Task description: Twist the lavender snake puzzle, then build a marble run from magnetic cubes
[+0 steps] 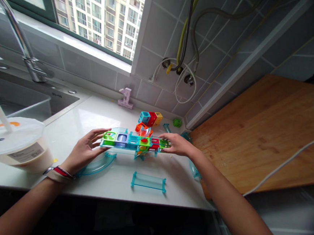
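Observation:
Between my two hands is a toy track assembly [122, 140], a row of green, purple, blue and red block frames with clear teal track pieces attached. My left hand [88, 146] grips its left end, thumb in front and fingers behind. At the other end, my right hand [177, 144] closes its fingers around the green block. A curved teal track piece [98, 167] lies beneath my left hand. Nearer the counter's front edge lies a straight clear teal track piece [148, 182]. Blue, red and yellow cube frames [151, 119] stand behind the assembly, with an orange piece [142, 127] before them.
A large lidded drink cup [31, 154] with a straw stands at left, beside the sink [63, 101] and faucet [33, 64]. A purple stand [126, 98] and a green piece [177, 122] sit by the wall. A wooden board [266, 140] leans at right, crossed by a white cable [286, 162].

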`<act>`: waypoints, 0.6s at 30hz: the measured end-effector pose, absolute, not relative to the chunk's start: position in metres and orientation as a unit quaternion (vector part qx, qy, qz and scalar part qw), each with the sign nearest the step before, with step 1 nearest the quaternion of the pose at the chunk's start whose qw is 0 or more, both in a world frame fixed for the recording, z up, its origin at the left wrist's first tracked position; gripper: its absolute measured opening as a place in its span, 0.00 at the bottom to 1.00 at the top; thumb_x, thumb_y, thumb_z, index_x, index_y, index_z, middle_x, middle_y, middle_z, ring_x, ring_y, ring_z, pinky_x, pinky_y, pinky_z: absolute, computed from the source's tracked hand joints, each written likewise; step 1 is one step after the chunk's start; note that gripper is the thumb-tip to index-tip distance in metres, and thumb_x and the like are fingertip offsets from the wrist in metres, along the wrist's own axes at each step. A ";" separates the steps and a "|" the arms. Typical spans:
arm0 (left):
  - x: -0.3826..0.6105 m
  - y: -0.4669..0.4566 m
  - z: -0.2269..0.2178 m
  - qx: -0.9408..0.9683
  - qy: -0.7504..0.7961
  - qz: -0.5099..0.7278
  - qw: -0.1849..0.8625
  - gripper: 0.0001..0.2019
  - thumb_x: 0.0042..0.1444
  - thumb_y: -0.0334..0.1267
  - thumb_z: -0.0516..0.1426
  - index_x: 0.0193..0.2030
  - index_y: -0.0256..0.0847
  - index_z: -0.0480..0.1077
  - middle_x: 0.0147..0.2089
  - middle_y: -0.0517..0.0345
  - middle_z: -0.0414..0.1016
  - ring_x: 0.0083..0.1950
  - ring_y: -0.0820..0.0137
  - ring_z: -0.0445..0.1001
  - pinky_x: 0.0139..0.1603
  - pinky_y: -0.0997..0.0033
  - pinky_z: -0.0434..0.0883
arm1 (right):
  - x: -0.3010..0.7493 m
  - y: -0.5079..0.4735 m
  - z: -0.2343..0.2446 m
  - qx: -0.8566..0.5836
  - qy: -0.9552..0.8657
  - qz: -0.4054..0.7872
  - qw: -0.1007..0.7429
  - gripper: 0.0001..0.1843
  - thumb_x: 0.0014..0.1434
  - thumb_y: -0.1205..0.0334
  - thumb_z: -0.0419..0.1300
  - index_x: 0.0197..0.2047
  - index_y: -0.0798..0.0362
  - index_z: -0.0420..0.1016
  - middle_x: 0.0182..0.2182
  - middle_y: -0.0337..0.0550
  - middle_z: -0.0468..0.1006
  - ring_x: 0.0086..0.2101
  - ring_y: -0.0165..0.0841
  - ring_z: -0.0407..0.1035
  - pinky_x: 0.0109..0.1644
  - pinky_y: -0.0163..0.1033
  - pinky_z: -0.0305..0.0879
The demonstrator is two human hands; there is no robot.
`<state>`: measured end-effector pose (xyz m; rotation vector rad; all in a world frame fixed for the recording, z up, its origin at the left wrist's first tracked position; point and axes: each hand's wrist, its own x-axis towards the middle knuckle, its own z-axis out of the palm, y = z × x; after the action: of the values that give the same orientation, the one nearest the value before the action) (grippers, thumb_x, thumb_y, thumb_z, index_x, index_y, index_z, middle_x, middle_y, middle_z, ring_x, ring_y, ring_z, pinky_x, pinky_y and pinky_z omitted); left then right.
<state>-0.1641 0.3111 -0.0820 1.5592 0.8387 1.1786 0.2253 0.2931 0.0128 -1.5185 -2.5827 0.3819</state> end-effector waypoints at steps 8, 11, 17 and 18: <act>-0.164 0.310 -0.081 0.636 0.344 0.482 0.495 0.33 0.52 0.48 0.70 0.62 0.44 0.67 0.70 0.40 0.67 0.68 0.48 0.70 0.63 0.45 0.73 | 0.229 0.294 0.012 -0.511 -0.841 0.161 0.075 0.27 0.53 0.57 0.72 0.56 0.49 0.76 0.47 0.46 0.83 0.45 0.39 0.77 0.48 0.39 0.69; -0.164 0.311 -0.082 0.636 0.348 0.479 0.495 0.34 0.52 0.49 0.70 0.63 0.45 0.67 0.70 0.41 0.68 0.68 0.49 0.70 0.63 0.47 0.74 | 0.229 0.295 0.010 -0.514 -0.835 0.178 0.080 0.25 0.53 0.55 0.73 0.53 0.50 0.77 0.45 0.45 0.83 0.44 0.39 0.76 0.48 0.39 0.68; -0.164 0.312 -0.084 0.642 0.346 0.480 0.487 0.34 0.52 0.49 0.70 0.63 0.45 0.66 0.70 0.42 0.67 0.68 0.50 0.70 0.63 0.48 0.74 | 0.229 0.297 0.010 -0.511 -0.834 0.190 0.090 0.24 0.54 0.55 0.73 0.52 0.51 0.77 0.44 0.45 0.83 0.43 0.38 0.76 0.47 0.39 0.68; -0.165 0.312 -0.084 0.644 0.345 0.479 0.486 0.33 0.53 0.48 0.70 0.63 0.45 0.66 0.70 0.42 0.67 0.68 0.50 0.69 0.64 0.48 0.74 | 0.229 0.297 0.011 -0.509 -0.834 0.193 0.092 0.24 0.54 0.55 0.73 0.53 0.51 0.77 0.44 0.46 0.83 0.44 0.38 0.76 0.48 0.39 0.68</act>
<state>-0.1645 0.3119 -0.0843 1.5663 0.8395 1.1664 0.2290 0.2972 0.0107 -1.5108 -2.4773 0.5746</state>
